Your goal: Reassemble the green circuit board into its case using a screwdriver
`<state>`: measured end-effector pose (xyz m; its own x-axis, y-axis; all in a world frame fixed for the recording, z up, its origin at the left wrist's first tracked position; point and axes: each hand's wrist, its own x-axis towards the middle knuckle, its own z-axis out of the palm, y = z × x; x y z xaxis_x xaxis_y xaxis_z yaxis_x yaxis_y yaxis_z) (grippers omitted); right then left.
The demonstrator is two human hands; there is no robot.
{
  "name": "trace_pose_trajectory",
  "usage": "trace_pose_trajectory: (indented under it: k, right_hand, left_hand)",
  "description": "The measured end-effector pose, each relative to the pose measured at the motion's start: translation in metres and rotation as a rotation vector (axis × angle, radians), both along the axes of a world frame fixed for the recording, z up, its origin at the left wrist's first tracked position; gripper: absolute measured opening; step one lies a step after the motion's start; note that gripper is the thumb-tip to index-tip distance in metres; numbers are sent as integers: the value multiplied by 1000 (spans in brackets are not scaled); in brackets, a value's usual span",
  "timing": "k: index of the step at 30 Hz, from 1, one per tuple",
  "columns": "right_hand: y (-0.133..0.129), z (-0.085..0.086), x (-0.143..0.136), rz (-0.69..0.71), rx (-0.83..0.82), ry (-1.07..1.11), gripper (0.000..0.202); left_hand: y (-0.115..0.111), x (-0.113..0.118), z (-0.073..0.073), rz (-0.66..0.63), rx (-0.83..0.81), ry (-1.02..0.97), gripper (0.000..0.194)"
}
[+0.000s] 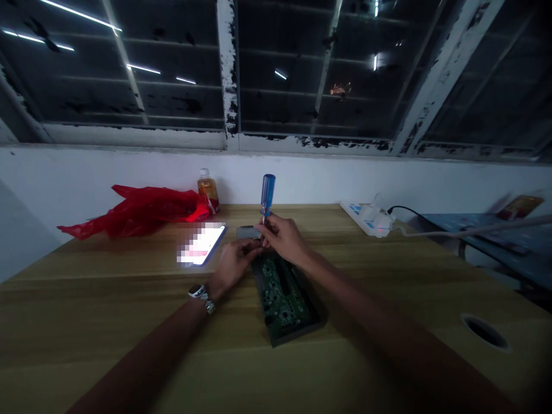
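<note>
My right hand (282, 237) grips a screwdriver (268, 194) by its metal shaft, with the blue handle pointing up. The shaft's lower end goes down to the far edge of a green circuit board (282, 296) in a dark shallow casing. Close beside the shaft, the fingers of my left hand (236, 261) are pinched together at that same edge. Whatever they may hold is hidden. Just beyond my left fingers lies a small grey flat piece (247, 232), partly covered by the hands.
A lit phone (209, 244) lies left of my left hand. Behind it are a red plastic bag (150, 210) and a bottle (208, 190) against the wall. At the right back stands a power strip (366, 218) with cables; a round hole (485, 332) pierces the wooden table (172, 310).
</note>
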<state>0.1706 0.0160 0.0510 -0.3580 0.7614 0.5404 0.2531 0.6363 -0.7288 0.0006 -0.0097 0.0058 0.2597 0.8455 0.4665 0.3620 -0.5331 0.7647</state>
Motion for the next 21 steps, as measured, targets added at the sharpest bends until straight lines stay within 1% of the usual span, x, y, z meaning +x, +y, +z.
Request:
trace_pose_trajectory:
  k: [4, 6, 10, 12, 17, 21]
  right_hand:
    - [0, 1, 0, 23, -43, -2, 18]
    - [-2, 3, 0, 8, -73, 48, 19]
    - [-10, 12, -5, -86, -81, 220, 27]
    - [-12, 17, -8, -142, -60, 258, 29]
    - [-11, 18, -15, -268, 51, 212, 30]
    - [-11, 20, -15, -276, 131, 118, 27]
  left_hand:
    - [2, -1, -3, 1, 5, 16, 15]
    - [3, 0, -4, 9, 24, 19, 15]
    - [1, 2, -4, 66, 52, 48, 12]
    - [0, 3, -3, 95, 57, 58, 13]
    - [-3, 4, -1, 123, 71, 84, 12]
    - [-3, 5, -2, 130, 48, 69, 13]
